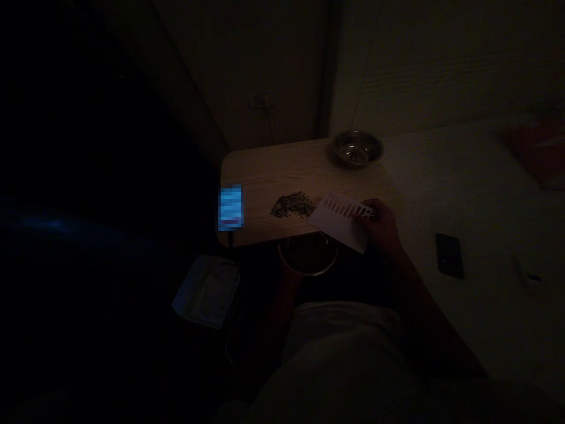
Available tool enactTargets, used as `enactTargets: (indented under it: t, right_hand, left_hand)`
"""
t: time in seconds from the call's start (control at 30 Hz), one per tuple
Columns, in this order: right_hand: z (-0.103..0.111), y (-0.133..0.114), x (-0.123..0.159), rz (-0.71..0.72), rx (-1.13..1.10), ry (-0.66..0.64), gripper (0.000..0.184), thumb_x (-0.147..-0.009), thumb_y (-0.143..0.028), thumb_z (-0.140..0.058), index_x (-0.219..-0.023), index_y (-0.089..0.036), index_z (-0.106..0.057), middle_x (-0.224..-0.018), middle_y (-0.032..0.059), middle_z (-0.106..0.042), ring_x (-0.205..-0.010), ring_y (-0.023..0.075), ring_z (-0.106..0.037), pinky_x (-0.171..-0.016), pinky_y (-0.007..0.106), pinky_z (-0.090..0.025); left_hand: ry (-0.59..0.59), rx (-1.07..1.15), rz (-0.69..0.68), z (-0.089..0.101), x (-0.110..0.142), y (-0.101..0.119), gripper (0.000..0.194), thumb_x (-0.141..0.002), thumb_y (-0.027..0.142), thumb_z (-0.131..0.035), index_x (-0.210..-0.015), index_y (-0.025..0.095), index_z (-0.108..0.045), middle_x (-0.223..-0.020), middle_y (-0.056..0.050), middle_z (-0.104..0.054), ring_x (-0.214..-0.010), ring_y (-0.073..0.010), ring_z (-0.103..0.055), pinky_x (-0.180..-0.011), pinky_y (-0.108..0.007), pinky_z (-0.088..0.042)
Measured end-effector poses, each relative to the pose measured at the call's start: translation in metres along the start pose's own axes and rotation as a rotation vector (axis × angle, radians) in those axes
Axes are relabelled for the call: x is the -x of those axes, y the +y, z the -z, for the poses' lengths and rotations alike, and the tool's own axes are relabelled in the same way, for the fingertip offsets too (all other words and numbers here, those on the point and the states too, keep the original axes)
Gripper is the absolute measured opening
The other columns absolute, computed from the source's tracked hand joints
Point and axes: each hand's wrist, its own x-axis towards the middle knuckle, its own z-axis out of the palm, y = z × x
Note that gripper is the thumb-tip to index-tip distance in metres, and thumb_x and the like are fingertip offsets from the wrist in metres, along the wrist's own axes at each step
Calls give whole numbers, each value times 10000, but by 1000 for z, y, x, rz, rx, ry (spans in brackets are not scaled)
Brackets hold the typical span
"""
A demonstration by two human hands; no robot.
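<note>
In the dim head view my right hand (pixel 380 227) is closed on a flat white card (pixel 338 224) with a row of slots along one edge. The card is tilted over the table's near edge. Beside its left end lies a loose pile of small dark seeds or grains (pixel 295 205) on the wooden table (pixel 256 171). Just below that edge, my left hand (pixel 294 280) holds a round bowl (pixel 308 272) by its near side. Its fingers are mostly lost in the dark, and what the bowl contains cannot be made out.
A shiny metal bowl (pixel 356 150) stands at the table's back right corner. A lit screen (pixel 230 207) is at the left end. Lower left is a pale box-like container (pixel 207 291). On the pale surface at right lie a dark phone (pixel 449 255) and something red (pixel 536 150).
</note>
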Motion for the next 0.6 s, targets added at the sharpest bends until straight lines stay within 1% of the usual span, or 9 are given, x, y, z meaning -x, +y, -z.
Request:
enactTargets:
  t: [0.07,0.2,0.3,0.43,0.53,0.6]
  right_hand:
    - [-1,1,0,-17,25,30,291,-700,-396,-738,-912,-220,-644,-865,46,-699,-770,234,-648,-713,394,-530]
    - [5,8,-5,-63,57,125,332,-681,-439,-731,-902,-212,-635,-837,46,-685,-756,237,-645,-718,404,-532]
    - [11,11,-8,-57,120,186,337,-664,-432,-731,-897,-206,-640,-829,41,-682,-748,229,-636,-715,392,-531]
    - [15,10,-9,-40,199,277,325,-685,-435,-717,-908,-211,-640,-834,40,-689,-760,229,-631,-704,375,-525]
    - [15,7,-8,-21,227,321,328,-691,-442,-723,-906,-212,-631,-833,38,-683,-768,226,-625,-695,363,-523]
    - [14,4,-7,-15,201,335,334,-688,-437,-734,-907,-210,-625,-831,35,-673,-768,225,-621,-701,368,-526]
  left_hand:
    - [38,-12,-27,1,0,0,755,-890,748,-475,-1398,211,-634,-1446,-120,-643,-1522,-339,-413,-1274,-589,-290]
    - [95,5,-74,1,-1,0,661,-920,686,-484,-1370,231,-649,-1461,-89,-639,-1528,-318,-407,-1286,-557,-289]
    - [116,15,-67,-2,-2,1,631,-940,657,-472,-1342,208,-658,-1493,-82,-615,-1526,-313,-411,-1299,-538,-273]
    - [98,3,-24,-8,1,1,664,-936,668,-460,-1323,167,-662,-1511,-110,-594,-1526,-340,-404,-1306,-561,-241]
    - [71,-6,-49,-11,4,0,680,-931,681,-446,-1328,173,-661,-1486,-124,-613,-1519,-350,-412,-1297,-585,-242]
    - [59,-24,-42,-11,5,-1,699,-927,704,-430,-1339,186,-656,-1470,-121,-626,-1520,-347,-411,-1292,-594,-245]
